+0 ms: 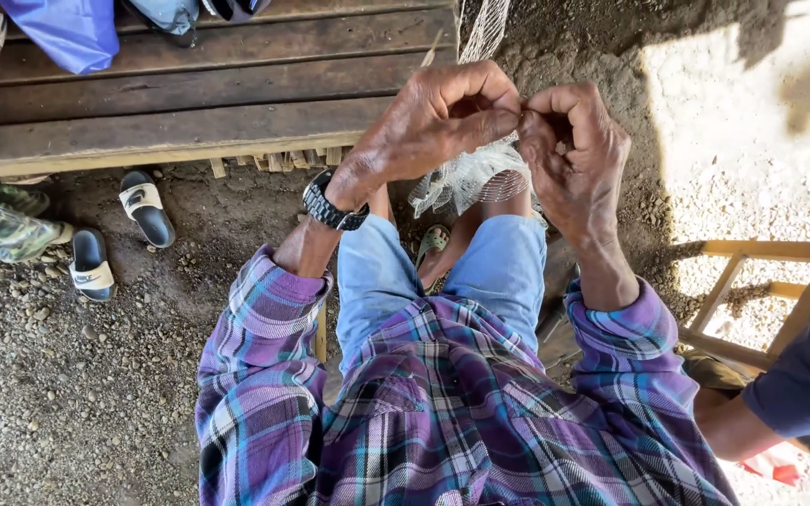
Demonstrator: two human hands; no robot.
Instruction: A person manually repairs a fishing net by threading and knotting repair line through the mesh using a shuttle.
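Observation:
My left hand (442, 117) and my right hand (574, 150) meet above my knees, fingertips pinched together on a fine white fishing net (466, 178). The mesh bunches below both hands and drapes over my blue shorts. Another strip of the net (485, 28) runs up past the bench edge. A black wristwatch (330, 201) sits on my left wrist. My sleeves are purple and teal plaid.
A dark wooden bench (189, 84) spans the top left, with blue cloth (63, 33) on it. A pair of black slide sandals (119, 234) lies on gravel. Another person's arm in a dark blue sleeve (799, 384) is at right, beside a wooden frame (761, 300).

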